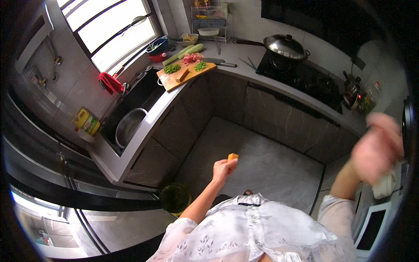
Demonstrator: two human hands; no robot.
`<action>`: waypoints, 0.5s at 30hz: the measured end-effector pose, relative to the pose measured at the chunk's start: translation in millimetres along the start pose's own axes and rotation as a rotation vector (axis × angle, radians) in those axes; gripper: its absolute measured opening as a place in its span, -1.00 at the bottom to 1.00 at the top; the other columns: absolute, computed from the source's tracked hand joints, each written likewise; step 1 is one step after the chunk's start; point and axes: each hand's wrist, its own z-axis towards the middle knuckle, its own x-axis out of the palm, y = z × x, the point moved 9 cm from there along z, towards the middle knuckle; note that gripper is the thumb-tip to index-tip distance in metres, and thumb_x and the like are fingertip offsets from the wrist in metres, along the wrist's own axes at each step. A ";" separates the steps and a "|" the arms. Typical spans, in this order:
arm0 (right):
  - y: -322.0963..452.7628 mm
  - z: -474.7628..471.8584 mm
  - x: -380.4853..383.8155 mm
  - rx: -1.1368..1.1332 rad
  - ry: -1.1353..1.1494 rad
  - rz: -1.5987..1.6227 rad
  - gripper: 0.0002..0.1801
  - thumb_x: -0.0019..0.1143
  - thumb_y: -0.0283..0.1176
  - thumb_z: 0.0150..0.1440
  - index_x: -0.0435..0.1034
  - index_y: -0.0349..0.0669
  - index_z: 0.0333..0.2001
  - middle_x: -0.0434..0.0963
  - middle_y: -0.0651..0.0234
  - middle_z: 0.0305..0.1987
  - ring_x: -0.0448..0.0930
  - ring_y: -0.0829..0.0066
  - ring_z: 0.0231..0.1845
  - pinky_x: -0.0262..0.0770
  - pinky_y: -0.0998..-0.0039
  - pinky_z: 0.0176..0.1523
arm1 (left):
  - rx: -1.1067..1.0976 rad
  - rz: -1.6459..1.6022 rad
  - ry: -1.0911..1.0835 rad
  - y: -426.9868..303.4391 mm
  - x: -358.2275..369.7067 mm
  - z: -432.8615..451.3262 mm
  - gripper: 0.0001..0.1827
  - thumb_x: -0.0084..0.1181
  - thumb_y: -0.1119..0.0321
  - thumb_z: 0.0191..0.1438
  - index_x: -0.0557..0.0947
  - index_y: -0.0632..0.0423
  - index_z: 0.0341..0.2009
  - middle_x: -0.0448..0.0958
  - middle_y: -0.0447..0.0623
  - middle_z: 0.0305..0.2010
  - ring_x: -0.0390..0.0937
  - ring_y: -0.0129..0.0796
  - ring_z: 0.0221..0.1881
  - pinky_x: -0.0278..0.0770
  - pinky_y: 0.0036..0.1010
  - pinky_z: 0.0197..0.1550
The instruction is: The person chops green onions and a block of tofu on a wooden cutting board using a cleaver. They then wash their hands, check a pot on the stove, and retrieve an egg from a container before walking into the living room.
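Note:
Between the thumb and fingers of my left hand [223, 171] is a small orange block [233, 157], held in front of me above the grey floor. What the block is made of cannot be told. My right hand [376, 150] is raised at the far right, close to a white cloth-like thing [384, 186]. It is badly blurred, so its fingers and anything in them cannot be made out. Further off, a wooden cutting board [176, 83] lies on the counter corner, bearing chopped greens [172, 68], sliced raw meat [192, 58] and a brown block [182, 75].
A kitchen knife [214, 61] and long green gourds [183, 55] lie by the board. The sink holds a metal basin [131, 127]. A lidded wok [284, 47] stands on the black hob [298, 77]. Near my left forearm is a dark round bin [175, 198].

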 end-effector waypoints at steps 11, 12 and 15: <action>-189.8 -414.5 266.6 1.953 0.657 0.827 -0.44 0.11 -0.12 0.11 0.31 -0.31 0.06 0.53 0.29 -0.11 0.57 0.45 -0.15 0.56 0.43 -0.23 | -0.012 -0.018 -0.138 -46.1 -40.1 76.2 -0.73 0.25 0.15 -0.01 0.60 0.09 -0.48 0.49 -0.15 -0.58 0.36 -0.57 -0.61 0.27 -0.62 -0.58; -197.6 -416.3 284.0 1.964 0.663 0.875 -0.43 0.11 -0.11 0.11 0.31 -0.29 0.07 0.52 0.30 -0.09 0.55 0.45 -0.12 0.55 0.41 -0.20 | 0.002 -0.007 -0.119 -56.7 -39.6 88.2 -0.73 0.24 0.14 -0.01 0.60 0.09 -0.48 0.49 -0.16 -0.58 0.35 -0.58 -0.62 0.26 -0.63 -0.59; -238.0 -405.6 318.1 1.964 0.660 0.947 -0.45 0.12 -0.07 0.11 0.33 -0.20 0.06 0.49 0.32 -0.05 0.52 0.46 -0.07 0.53 0.38 -0.13 | 0.031 0.038 -0.099 -79.1 -41.9 129.2 -0.64 0.17 0.00 0.04 0.61 0.07 -0.46 0.46 -0.20 -0.60 0.27 -0.62 -0.64 0.18 -0.66 -0.62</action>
